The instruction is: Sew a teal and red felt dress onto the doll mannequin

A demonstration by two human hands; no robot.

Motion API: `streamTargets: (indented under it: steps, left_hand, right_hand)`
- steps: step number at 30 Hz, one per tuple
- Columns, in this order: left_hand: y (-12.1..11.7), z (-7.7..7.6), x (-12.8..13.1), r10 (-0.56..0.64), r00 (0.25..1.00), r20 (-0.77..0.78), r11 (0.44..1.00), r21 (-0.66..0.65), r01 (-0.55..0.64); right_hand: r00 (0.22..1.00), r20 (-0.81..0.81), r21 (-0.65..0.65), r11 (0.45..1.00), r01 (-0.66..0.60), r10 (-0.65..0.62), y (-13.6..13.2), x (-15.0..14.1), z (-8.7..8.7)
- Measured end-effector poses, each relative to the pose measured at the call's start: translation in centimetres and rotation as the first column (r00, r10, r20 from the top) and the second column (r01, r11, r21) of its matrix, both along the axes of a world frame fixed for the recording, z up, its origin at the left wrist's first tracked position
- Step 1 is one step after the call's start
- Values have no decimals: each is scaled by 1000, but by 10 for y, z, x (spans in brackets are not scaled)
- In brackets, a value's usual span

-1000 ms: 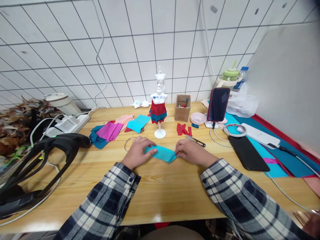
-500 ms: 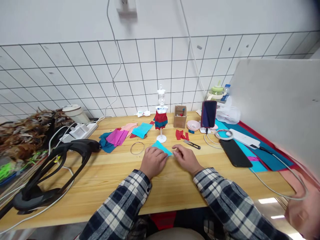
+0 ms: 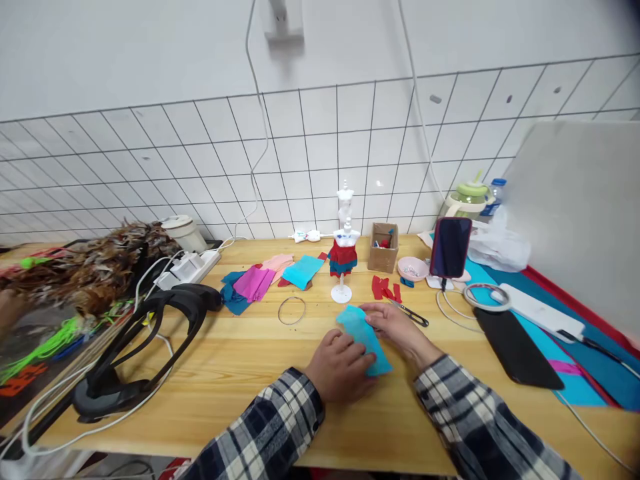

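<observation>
A light blue piece of fabric (image 3: 361, 331) is on the wooden table in front of me, under and between both hands. My left hand (image 3: 341, 368) lies over its lower left part, fingers curled onto it. My right hand (image 3: 400, 330) pinches its upper right edge; the fingertips are partly hidden. Just beyond stands a small white dress form (image 3: 345, 237) on a round base, wearing a ruffled red and teal skirt (image 3: 343, 259). Thread snips (image 3: 415, 315) lie beyond my right hand, beside red fabric scraps (image 3: 385, 289). A thin hoop (image 3: 291, 311) rests to the left.
Coloured fabric pieces (image 3: 254, 283) lie back left, near a black headset-like frame (image 3: 145, 347) and power strip (image 3: 195, 267). A small cardboard box (image 3: 383, 257), pink bowl (image 3: 413, 268), propped phone (image 3: 451, 247) and black phone (image 3: 517, 350) are rightward. Another person's hand (image 3: 7, 310) shows far left.
The light blue fabric has been turned and now shows more of its surface. My right hand has moved onto its upper edge. The camera view has swung to the left.
</observation>
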State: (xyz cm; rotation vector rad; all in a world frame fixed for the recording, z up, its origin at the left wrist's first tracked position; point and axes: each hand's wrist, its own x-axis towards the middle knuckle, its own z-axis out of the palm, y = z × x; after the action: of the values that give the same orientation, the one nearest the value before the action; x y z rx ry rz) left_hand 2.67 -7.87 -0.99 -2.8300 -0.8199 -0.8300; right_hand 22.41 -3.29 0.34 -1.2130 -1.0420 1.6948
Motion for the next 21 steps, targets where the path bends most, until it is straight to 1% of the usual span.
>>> streamTargets:
  steps: [1, 2, 4, 6, 7, 9, 11, 13, 15, 17, 18, 19, 21]
  left_hand:
    - [0, 1, -2, 19, 995, 99, 999, -45, -15]
    - [2, 4, -6, 66, 973, 220, 994, -103, -44]
    - [12, 15, -13, 220, 887, 405, 963, -235, -132]
    - [33, 35, -19, 380, 813, 441, 906, -357, -229]
    - [48, 48, -20, 417, 801, 431, 878, -419, -232]
    - [81, 77, -20, 400, 804, 441, 850, -507, -145]
    - [115, 103, -18, 347, 823, 449, 807, -590, -18]
    - [141, 121, -16, 261, 860, 439, 755, -648, 101]
    - [158, 132, -15, 182, 856, 484, 671, -697, 251]
    - [166, 136, -14, 148, 844, 516, 592, -729, 342]
    - [167, 137, -13, 154, 840, 520, 570, -741, 355]
    - [166, 138, -11, 176, 836, 519, 562, -750, 347]
    - [159, 141, -8, 260, 819, 511, 573, -764, 295]
  right_hand:
    - [1000, 7, 37, 999, 9, -9, -2, 7, 4]
    - [999, 18, 82, 996, 33, -34, -5, 15, 9]
    - [995, 49, 185, 980, 76, -87, -14, 32, 18]
    - [987, 143, 243, 969, 39, -76, -21, 47, 29]
    - [979, 187, 266, 964, 25, -77, -24, 51, 35]
    - [956, 273, 328, 945, 10, -105, -26, 54, 45]
    - [929, 344, 404, 915, -18, -133, -26, 50, 56]
    - [907, 406, 453, 887, -91, -114, -24, 42, 68]
    - [883, 464, 471, 863, -184, -65, -23, 34, 81]
    - [857, 515, 489, 832, -263, -32, -24, 27, 96]
    - [850, 527, 506, 811, -293, -21, -25, 24, 105]
    - [849, 528, 527, 787, -320, -8, -26, 22, 114]
    - [861, 508, 589, 724, -359, 13, -27, 16, 132]
